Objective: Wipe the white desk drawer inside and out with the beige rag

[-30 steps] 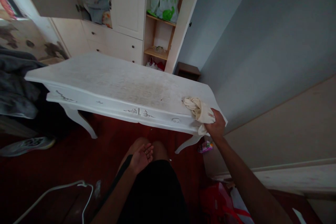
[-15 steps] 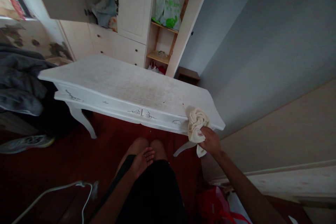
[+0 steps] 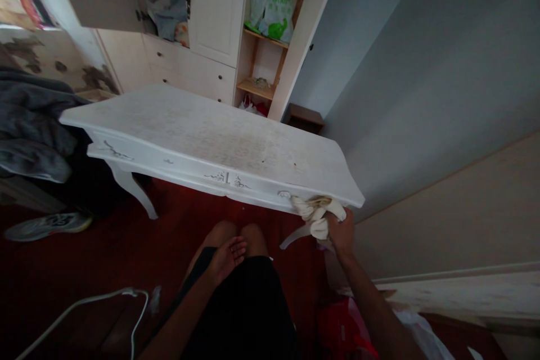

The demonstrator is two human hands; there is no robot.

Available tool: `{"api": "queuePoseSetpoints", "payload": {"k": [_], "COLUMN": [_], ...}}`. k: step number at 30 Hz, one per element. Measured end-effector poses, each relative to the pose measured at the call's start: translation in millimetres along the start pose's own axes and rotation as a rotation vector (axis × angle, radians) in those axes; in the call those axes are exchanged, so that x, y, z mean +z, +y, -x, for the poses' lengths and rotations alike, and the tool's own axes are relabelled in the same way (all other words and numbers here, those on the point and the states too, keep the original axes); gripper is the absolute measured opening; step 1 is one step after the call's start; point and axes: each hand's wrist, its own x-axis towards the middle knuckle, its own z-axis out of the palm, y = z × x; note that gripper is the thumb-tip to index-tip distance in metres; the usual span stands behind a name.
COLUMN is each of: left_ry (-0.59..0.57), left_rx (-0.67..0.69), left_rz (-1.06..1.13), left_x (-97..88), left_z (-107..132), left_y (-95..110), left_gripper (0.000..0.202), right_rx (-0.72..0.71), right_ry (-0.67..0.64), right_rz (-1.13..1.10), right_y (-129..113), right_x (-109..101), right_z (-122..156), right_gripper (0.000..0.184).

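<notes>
My right hand (image 3: 342,232) grips a bunched cream cloth (image 3: 319,215) at the front edge of a white table (image 3: 177,118), near its right corner. The cloth lies against the drawer front, just right of a small carved ornament. Brownish smudges and a few dark specks mark the tabletop. My left hand (image 3: 230,256) rests palm up on my lap, fingers loosely apart, with nothing in it.
Behind the table stands a white wardrobe (image 3: 213,17) with open doors and plastic bags (image 3: 276,11) on a shelf. Dark clothing (image 3: 34,124) is piled at left above a shoe (image 3: 48,226). A white cable (image 3: 84,301) and a red bag (image 3: 343,329) lie on the floor.
My right hand has drawn the cloth down off the tabletop to its front edge, and the cloth is bunched differently. My left hand has stayed on my lap.
</notes>
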Motion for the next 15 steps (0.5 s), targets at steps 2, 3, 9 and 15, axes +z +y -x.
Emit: {"api": "queuePoseSetpoints", "payload": {"k": [2,3,9,15], "left_ry": [0.001,0.000,0.010,0.005], "left_rx": [-0.011,-0.019,-0.013,-0.015], "left_rz": [-0.009,-0.012,-0.029,-0.018], "left_x": [2.4,3.2,2.2,2.0], "left_z": [-2,-3,-4,1], "left_y": [-2,-3,-5,-1], "left_gripper": [0.009,0.009,0.012,0.013], "right_rx": [0.035,0.025,-0.261,-0.518], "right_ry": [0.044,0.051,0.197,0.040], "right_rz": [-0.098,-0.166,-0.201,-0.216], "right_y": [-20,-32,-104,-127], "right_x": [24,38,105,128], "right_z": [7,12,58,80], "right_gripper": [0.032,0.033,0.038,0.047]}}
